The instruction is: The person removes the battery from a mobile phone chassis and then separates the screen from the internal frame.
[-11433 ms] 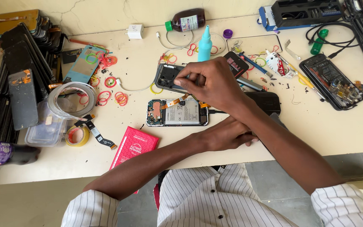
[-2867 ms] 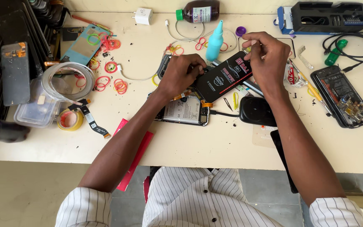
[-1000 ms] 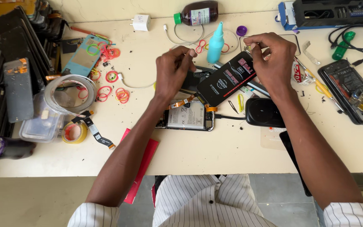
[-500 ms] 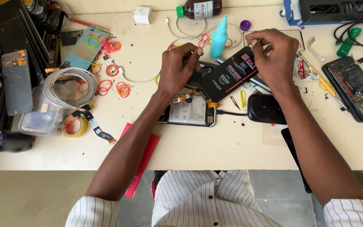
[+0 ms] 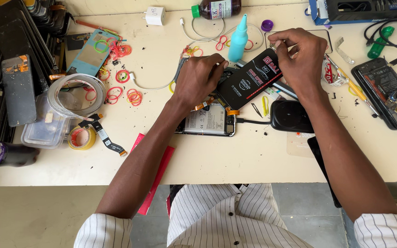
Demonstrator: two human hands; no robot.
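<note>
From the head view, we hold a flat black rectangular battery pack with red and white print [image 5: 250, 82] between both hands, raised at a tilt above the cream tabletop [image 5: 253, 156]. Our left hand [image 5: 201, 80] is closed on the pack's lower left end, fingers curled over the edge. Our right hand [image 5: 302, 57] pinches the upper right corner, thumb and fingertips drawn tight together on what looks like a small tab or film; the pictures do not show which.

Just below our left hand lies an opened smartphone with its back removed, a pale inner battery and orange flex strips [image 5: 209, 121] showing. Below our right hand sits a black rounded rectangular case [image 5: 292, 116], touching nothing we hold. Between our hands, further from us, stands a turquoise squeeze bottle with a pointed nozzle [image 5: 238, 39]. Well to the left of our left hand are loose red and green rubber bands [image 5: 124, 87] and a coil of clear tape [image 5: 75, 89]. To the right of our right hand rests another opened black phone with bare circuitry [image 5: 384, 92].

To do this well, we judge that the left hand should brace the pack flat and steady while the right peels slowly and low along the surface, never bending the pack.
</note>
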